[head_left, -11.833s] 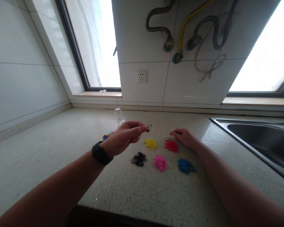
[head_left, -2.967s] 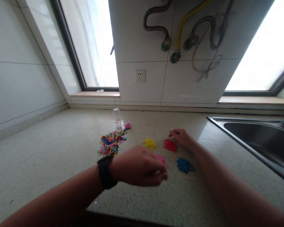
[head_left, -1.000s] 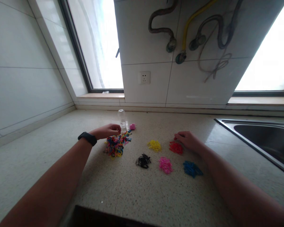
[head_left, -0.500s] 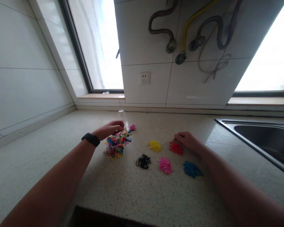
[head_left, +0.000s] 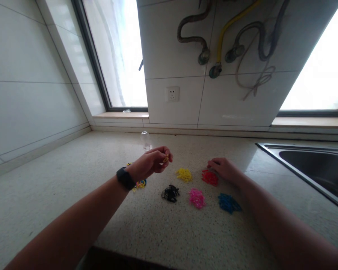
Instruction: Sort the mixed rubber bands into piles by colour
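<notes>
My left hand (head_left: pixel 151 163), with a black band on its wrist, hovers above the counter and pinches a small yellow rubber band (head_left: pixel 166 159) between its fingertips. It mostly hides a mixed pile of coloured bands (head_left: pixel 139 183). To its right lie sorted heaps: yellow (head_left: pixel 184 174), red (head_left: pixel 210 177), black (head_left: pixel 169 192), pink (head_left: pixel 197 197) and blue (head_left: pixel 228 203). My right hand (head_left: pixel 224 168) rests on the counter, fingers curled, touching the far side of the red heap.
A small clear jar (head_left: pixel 145 139) stands behind my left hand. A steel sink (head_left: pixel 307 165) is set into the speckled counter (head_left: pixel 73 180) at the right. Tiled wall with a socket (head_left: pixel 172 93) and hoses lies beyond.
My left hand has lifted off the mixed pile and moved right towards the yellow heap, now pinching a yellow band. The right hand has stayed by the red heap.
</notes>
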Demonstrator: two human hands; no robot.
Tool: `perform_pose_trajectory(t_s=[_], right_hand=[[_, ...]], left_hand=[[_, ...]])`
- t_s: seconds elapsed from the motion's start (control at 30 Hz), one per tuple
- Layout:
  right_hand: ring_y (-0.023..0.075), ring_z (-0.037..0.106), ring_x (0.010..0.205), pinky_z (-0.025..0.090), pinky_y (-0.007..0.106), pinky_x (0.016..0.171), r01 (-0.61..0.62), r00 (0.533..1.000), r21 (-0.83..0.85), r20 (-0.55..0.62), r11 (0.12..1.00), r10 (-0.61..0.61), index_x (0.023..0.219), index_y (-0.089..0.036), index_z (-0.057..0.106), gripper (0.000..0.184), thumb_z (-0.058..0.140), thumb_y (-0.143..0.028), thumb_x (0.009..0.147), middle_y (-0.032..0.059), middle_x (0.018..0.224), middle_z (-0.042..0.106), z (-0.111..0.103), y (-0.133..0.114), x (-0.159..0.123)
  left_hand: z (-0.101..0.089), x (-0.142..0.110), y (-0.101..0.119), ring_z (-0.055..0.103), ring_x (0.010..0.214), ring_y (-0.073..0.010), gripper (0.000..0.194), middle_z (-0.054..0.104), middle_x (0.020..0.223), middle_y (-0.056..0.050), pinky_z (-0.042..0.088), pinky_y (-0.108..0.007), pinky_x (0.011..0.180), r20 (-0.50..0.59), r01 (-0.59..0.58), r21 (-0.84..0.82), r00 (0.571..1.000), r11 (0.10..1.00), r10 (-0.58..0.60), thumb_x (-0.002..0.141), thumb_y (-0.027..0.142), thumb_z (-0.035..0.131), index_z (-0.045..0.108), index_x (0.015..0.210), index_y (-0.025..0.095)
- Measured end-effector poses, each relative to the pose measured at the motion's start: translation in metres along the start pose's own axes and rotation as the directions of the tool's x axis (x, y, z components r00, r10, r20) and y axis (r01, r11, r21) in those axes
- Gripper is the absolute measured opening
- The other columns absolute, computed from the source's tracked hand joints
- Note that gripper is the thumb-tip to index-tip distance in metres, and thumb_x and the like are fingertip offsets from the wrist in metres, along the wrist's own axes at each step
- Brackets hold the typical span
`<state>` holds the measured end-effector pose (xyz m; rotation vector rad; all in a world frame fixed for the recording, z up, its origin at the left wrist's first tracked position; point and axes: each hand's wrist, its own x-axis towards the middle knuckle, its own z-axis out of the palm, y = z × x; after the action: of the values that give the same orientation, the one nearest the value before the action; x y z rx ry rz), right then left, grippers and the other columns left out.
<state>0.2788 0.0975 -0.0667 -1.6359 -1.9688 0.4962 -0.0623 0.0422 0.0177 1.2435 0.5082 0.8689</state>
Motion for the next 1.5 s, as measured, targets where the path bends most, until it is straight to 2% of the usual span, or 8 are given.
perform_pose_trajectory(t_s=[0.23,0.43,0.67,0.8,0.9,1.1,1.3,1.5], right_hand=[[0.0177,0.058,0.062,0.039,0.029,0.062,-0.002,1.0,-0.022,0.002,1.0,0.002,0.08,-0.017,0.077,0.043,0.047,-0.046,0.087,0.0056,0.068,0.07,0.0,-0.002,0.0],[0.0163,0.054,0.058,0.036,0.028,0.058,-0.015,1.0,-0.043,-0.012,0.999,0.014,0.082,-0.017,0.077,0.044,0.046,-0.048,0.087,0.0033,0.062,0.066,0.0,-0.002,-0.001],[0.0166,0.055,0.06,0.036,0.028,0.058,-0.016,1.0,-0.017,-0.024,1.0,0.015,0.084,-0.017,0.077,0.045,0.046,-0.048,0.088,0.0041,0.065,0.067,0.002,-0.001,-0.001],[0.0166,0.056,0.061,0.036,0.028,0.057,-0.021,0.999,0.0,-0.028,1.0,0.021,0.083,-0.016,0.078,0.045,0.045,-0.047,0.088,0.005,0.066,0.068,0.004,0.002,0.001],[0.0162,0.055,0.06,0.035,0.027,0.057,-0.025,0.999,0.001,-0.036,1.0,0.025,0.083,-0.016,0.078,0.045,0.046,-0.046,0.088,0.0047,0.065,0.068,0.004,0.003,0.002],[0.0168,0.056,0.062,0.037,0.028,0.059,-0.006,0.999,0.005,-0.048,1.0,0.006,0.082,-0.015,0.078,0.043,0.047,-0.044,0.087,0.0058,0.068,0.069,0.003,0.001,0.001],[0.0163,0.055,0.061,0.037,0.028,0.06,-0.003,0.999,0.023,-0.041,1.0,0.004,0.082,-0.015,0.077,0.043,0.047,-0.045,0.087,0.0051,0.067,0.068,0.003,-0.001,0.0],[0.0157,0.053,0.059,0.036,0.028,0.059,-0.003,0.999,0.014,-0.036,1.0,0.004,0.082,-0.014,0.078,0.044,0.047,-0.045,0.086,0.0043,0.065,0.068,0.003,-0.001,0.0]], left_hand=[[0.041,-0.007,-0.011,0.052,0.066,-0.0088,0.011,0.057,0.089,-0.004,0.032,-0.017,0.049,0.125,0.07,-0.163,0.991,0.984,-0.05,0.082,0.022,0.059,0.051,0.088,0.019],[0.059,-0.015,-0.018,0.053,0.066,-0.0079,0.012,0.058,0.085,-0.003,0.034,-0.017,0.051,0.137,0.095,-0.192,0.988,0.977,-0.069,0.083,0.023,0.066,0.056,0.086,0.017],[0.062,-0.014,-0.022,0.055,0.065,-0.007,0.015,0.065,0.088,-0.007,0.031,-0.016,0.048,0.075,0.064,-0.139,0.996,0.988,-0.054,0.08,0.027,0.075,0.071,0.089,0.015],[0.062,-0.014,-0.022,0.052,0.057,-0.0051,0.021,0.068,0.08,-0.007,0.029,-0.016,0.046,0.069,0.051,-0.115,0.997,0.992,-0.043,0.082,0.031,0.075,0.074,0.096,0.016],[0.063,-0.015,-0.024,0.051,0.055,-0.0033,0.02,0.07,0.081,-0.007,0.028,-0.015,0.046,0.06,0.04,-0.068,0.998,0.997,-0.036,0.08,0.026,0.076,0.075,0.098,0.018],[0.066,-0.015,-0.026,0.062,0.064,-0.0064,0.024,0.074,0.09,-0.006,0.035,-0.014,0.049,0.019,0.045,-0.023,0.999,0.999,-0.044,0.07,0.021,0.084,0.075,0.092,0.017],[0.066,-0.015,-0.025,0.062,0.065,-0.0045,0.023,0.074,0.086,-0.004,0.045,-0.014,0.06,0.093,0.019,-0.015,0.996,1.0,-0.017,0.071,0.017,0.083,0.074,0.092,0.017],[0.063,-0.013,-0.028,0.058,0.065,-0.0031,0.024,0.07,0.083,-0.002,0.043,-0.013,0.059,0.091,-0.031,0.079,0.996,0.996,0.023,0.072,0.021,0.083,0.071,0.092,0.017]])
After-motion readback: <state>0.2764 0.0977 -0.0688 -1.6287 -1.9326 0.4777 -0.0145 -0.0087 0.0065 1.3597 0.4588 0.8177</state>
